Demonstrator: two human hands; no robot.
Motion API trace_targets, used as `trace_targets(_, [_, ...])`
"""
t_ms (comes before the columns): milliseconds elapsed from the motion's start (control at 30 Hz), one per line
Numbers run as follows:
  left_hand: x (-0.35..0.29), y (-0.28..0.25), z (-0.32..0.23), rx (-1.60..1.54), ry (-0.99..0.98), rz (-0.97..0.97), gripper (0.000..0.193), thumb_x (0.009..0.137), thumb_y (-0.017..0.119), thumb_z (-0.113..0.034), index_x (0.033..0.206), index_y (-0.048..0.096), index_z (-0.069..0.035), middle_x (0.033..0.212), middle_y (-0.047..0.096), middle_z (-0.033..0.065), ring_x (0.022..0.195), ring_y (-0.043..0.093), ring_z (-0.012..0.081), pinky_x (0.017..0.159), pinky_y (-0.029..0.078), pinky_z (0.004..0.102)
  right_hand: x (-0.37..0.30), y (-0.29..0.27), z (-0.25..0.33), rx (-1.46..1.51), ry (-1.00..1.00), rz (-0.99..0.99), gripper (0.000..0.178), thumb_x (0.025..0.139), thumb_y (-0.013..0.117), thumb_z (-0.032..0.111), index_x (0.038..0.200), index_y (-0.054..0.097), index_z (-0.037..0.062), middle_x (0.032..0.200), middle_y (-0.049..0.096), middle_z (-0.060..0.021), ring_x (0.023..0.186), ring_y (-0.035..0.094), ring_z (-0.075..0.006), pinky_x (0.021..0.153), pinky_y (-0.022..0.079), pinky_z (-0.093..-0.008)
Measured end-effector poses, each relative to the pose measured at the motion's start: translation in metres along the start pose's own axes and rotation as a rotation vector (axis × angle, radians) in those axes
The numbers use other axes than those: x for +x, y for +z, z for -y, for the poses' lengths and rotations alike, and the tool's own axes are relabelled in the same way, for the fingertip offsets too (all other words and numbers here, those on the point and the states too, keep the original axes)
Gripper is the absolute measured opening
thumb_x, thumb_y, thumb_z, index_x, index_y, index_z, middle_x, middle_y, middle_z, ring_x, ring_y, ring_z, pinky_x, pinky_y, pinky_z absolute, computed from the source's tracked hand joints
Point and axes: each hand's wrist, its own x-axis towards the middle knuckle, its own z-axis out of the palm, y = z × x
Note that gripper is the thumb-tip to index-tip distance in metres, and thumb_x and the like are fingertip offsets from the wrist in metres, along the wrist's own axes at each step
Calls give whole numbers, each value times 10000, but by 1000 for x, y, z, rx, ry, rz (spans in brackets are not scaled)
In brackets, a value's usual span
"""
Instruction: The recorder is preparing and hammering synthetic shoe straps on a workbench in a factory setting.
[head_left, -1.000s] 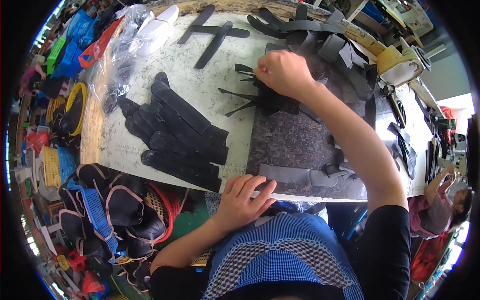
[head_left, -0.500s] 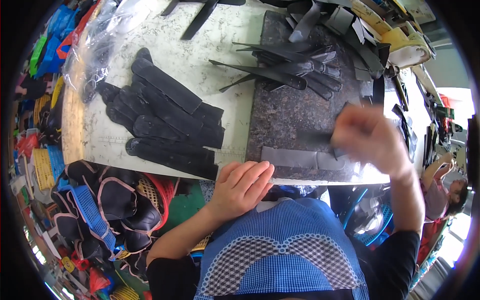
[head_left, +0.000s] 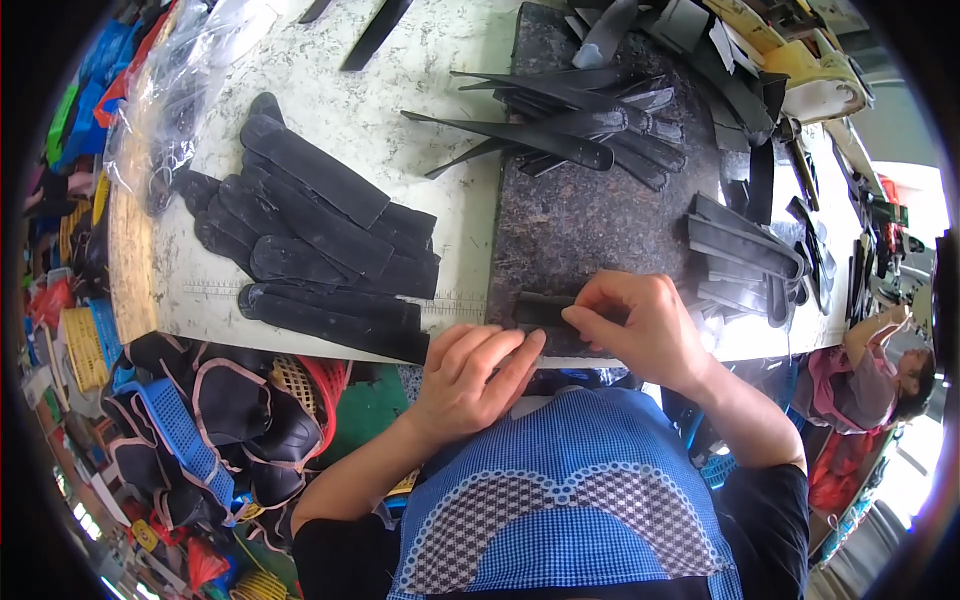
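Note:
A short black strip [head_left: 548, 306] lies along the near edge of the dark, worn board [head_left: 560, 225]. My left hand [head_left: 474, 380] rests over the table's edge, fingers stretched out together, with the index fingertip on the strip's near left side. Thumb and fingertips of my right hand [head_left: 648, 328] are pinched together at the right part of the strip. That hand covers the strip's right end. On the board's right side sit several grey-black strips [head_left: 740, 250], one bent into a loop. Twisted black strips [head_left: 570, 130] form a heap farther back.
Flat black strips with rounded ends [head_left: 320, 225] are piled on the white table [head_left: 440, 200] to the left. Clear plastic film [head_left: 175, 105] covers the far left corner. Below stands a blue basket [head_left: 185, 425] among black pieces. A person [head_left: 865, 375] is at the far right.
My right hand has come from the board's right side to beside my left. A black strip now lies where the grey one was. Right-side strips have come into view.

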Motion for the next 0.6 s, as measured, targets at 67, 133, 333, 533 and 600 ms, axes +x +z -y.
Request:
trace_targets(67, [8,-3,4,3,48,9,350,855,795,-155,1197,797,-82,1240,666,54,1169,620,242,1022,511,399,-1,5,-4,-183,-147,-133,225,897,806,218,907,725,9,744,734,-144,655,745,-267,612,581,-354])
trace_targets(133, [18,-6,10,-71,152,142,297,868,743,-72,1158,790,-29,1314,713,86,1270,644,242,1084,529,391,1,8,-5,-308,-175,-169,254,887,819,251,872,707,23,712,721,-132,627,734,-278,594,574,-370])
trace_targets(333, [34,-15,9,-56,123,187,172,914,738,-64,1072,792,-24,1263,735,78,1218,685,216,1041,561,360,-46,-45,-18,-139,165,-139,244,917,825,200,928,705,-12,750,735,-93,647,725,-165,600,567,-290])
trace_targets(533, [46,-11,7,10,175,238,298,929,759,-214,1206,757,-104,1190,711,53,1112,683,203,981,549,377,-70,-51,-53,248,316,-216,240,1016,709,165,1018,716,-75,851,761,-118,770,758,-155,717,618,-285])
trace_targets(600, [46,-6,7,102,220,251,399,968,720,-349,1351,720,-238,1132,632,34,1058,625,195,956,510,381,-69,-48,-56,252,293,-244,253,1012,717,176,1004,719,-76,840,760,-120,753,758,-159,695,621,-296])
